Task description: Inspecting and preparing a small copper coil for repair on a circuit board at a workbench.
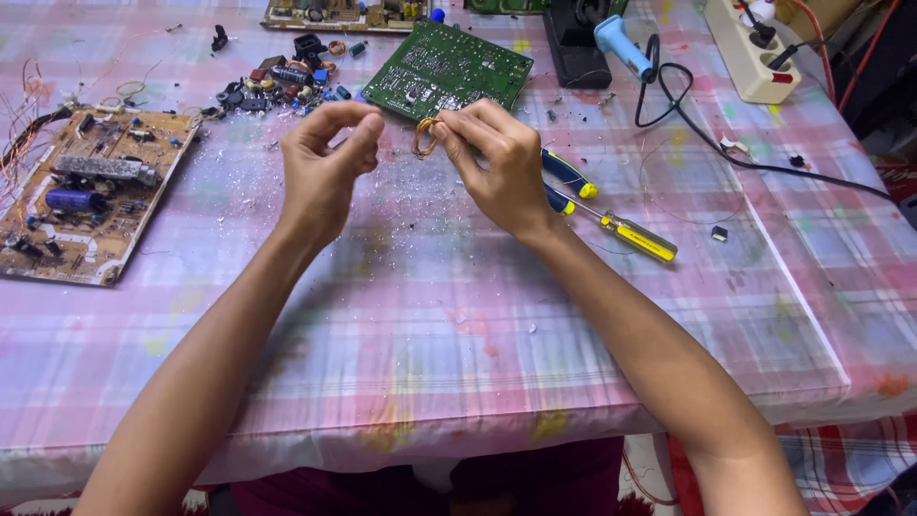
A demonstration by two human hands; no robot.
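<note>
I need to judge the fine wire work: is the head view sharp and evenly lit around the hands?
Head view: soft, even light, with faint shadows under the left hand and right hand; the copper wire coil is small and slightly soft; no glare on the green circuit board; edges bow slightly.

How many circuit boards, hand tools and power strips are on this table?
Circuit boards: 3, namely a green board, a brown board at the left, and one partly cut off at the top edge.
Hand tools: 2, a yellow-handled screwdriver and blue-and-yellow-handled pliers.
Power strips: 1, white.
Total: 6
</note>
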